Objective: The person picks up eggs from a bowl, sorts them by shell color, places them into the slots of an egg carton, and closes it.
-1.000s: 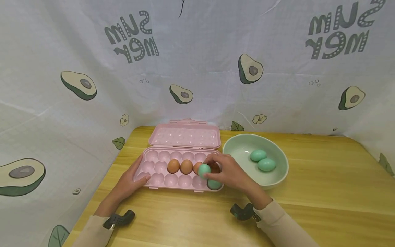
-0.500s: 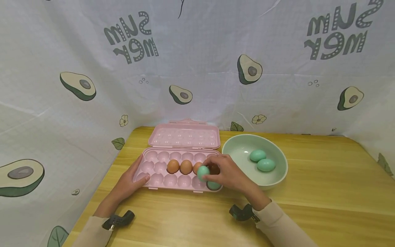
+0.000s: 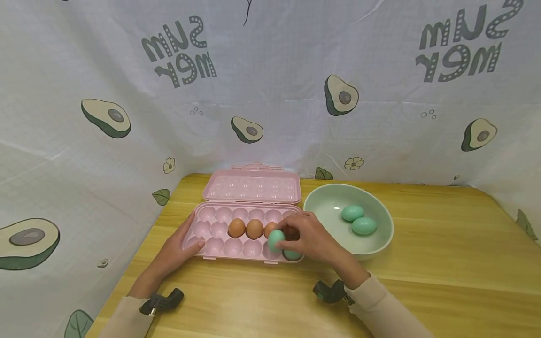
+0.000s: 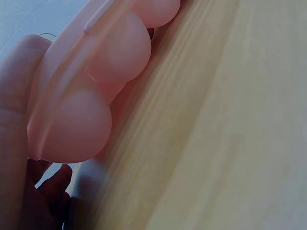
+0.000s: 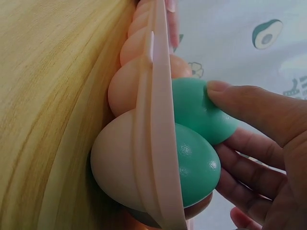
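A pink egg carton (image 3: 243, 257) lies open on the table, its lid (image 3: 253, 185) folded back. My left hand (image 3: 179, 245) grips the carton's left end, thumb on the rim and fingers around the side. Over the front row, my right hand (image 3: 307, 238) pinches a green egg (image 3: 276, 240) between thumb and fingers. The right wrist view has that held egg (image 5: 196, 108) low at the rim, beside another green egg (image 5: 197, 165) seated in the front right corner cup. Brown eggs (image 3: 254, 229) sit along the middle row; the right-hand ones are partly hidden by my right hand.
A pale green bowl (image 3: 323, 220) stands just right of the carton, with two green eggs (image 3: 363, 226) inside. Behind the wooden table (image 3: 253, 300) hangs a white cloth (image 3: 287, 80) printed with avocados.
My right hand has moved the green egg slightly left and down toward the front row, and the egg now looks more upright. My left hand stays on the carton.
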A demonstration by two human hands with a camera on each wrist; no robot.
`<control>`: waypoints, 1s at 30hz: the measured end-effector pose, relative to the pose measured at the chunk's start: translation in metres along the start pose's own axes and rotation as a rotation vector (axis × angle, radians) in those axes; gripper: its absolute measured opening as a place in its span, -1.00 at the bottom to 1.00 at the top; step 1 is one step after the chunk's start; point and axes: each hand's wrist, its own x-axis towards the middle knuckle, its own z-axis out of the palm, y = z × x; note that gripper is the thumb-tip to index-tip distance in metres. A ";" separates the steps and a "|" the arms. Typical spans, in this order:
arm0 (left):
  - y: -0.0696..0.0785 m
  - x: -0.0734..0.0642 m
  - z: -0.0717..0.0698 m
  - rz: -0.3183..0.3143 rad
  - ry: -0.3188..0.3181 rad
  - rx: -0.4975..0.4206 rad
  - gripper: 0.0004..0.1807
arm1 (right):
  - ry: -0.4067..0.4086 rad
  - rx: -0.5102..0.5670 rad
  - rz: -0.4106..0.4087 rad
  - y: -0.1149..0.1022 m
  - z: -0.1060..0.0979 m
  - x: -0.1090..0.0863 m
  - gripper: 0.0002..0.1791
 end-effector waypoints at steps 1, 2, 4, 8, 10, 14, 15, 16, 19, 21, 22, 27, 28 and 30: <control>0.000 0.000 0.000 0.001 0.000 0.001 -0.03 | -0.002 -0.001 0.000 0.000 0.000 0.000 -0.63; 0.000 0.000 0.000 0.002 0.000 0.001 -0.03 | -0.003 -0.001 0.001 0.000 0.000 0.000 -0.63; 0.000 0.000 0.000 0.006 0.000 0.001 -0.03 | -0.008 -0.001 0.004 0.001 0.000 0.000 -0.63; 0.000 -0.001 0.000 0.009 0.002 -0.004 -0.03 | -0.020 -0.007 0.005 0.000 0.001 0.000 -0.64; 0.000 0.000 0.000 0.011 0.004 -0.005 -0.03 | -0.027 -0.014 0.006 -0.001 0.001 0.000 -0.64; 0.000 0.000 0.000 0.015 0.006 -0.006 -0.04 | -0.032 -0.025 0.012 -0.002 0.001 0.000 -0.67; -0.001 0.000 0.000 0.016 0.006 -0.005 -0.04 | -0.029 -0.034 0.011 -0.002 0.001 0.000 -0.69; -0.001 0.000 0.000 0.018 0.006 -0.005 -0.04 | -0.028 -0.035 0.012 -0.002 0.001 0.000 -0.70; -0.002 0.000 0.001 0.021 0.007 -0.007 -0.04 | -0.025 -0.041 0.017 -0.003 0.001 0.000 -0.73; -0.002 0.000 0.001 0.020 0.007 -0.007 -0.04 | -0.023 -0.045 0.016 -0.002 0.002 0.000 -0.73; -0.001 0.000 0.000 0.023 0.007 -0.007 -0.04 | -0.023 -0.043 0.016 -0.002 0.002 0.000 -0.73; 0.002 0.000 -0.001 0.035 0.012 0.002 -0.03 | -0.018 -0.040 0.002 -0.003 0.001 -0.001 -0.75; 0.002 0.000 -0.001 0.039 0.014 0.005 -0.03 | -0.018 -0.038 0.002 -0.003 0.001 -0.001 -0.75; 0.003 0.000 -0.002 0.040 0.014 0.010 -0.02 | -0.022 -0.030 0.011 -0.003 0.000 -0.001 -0.75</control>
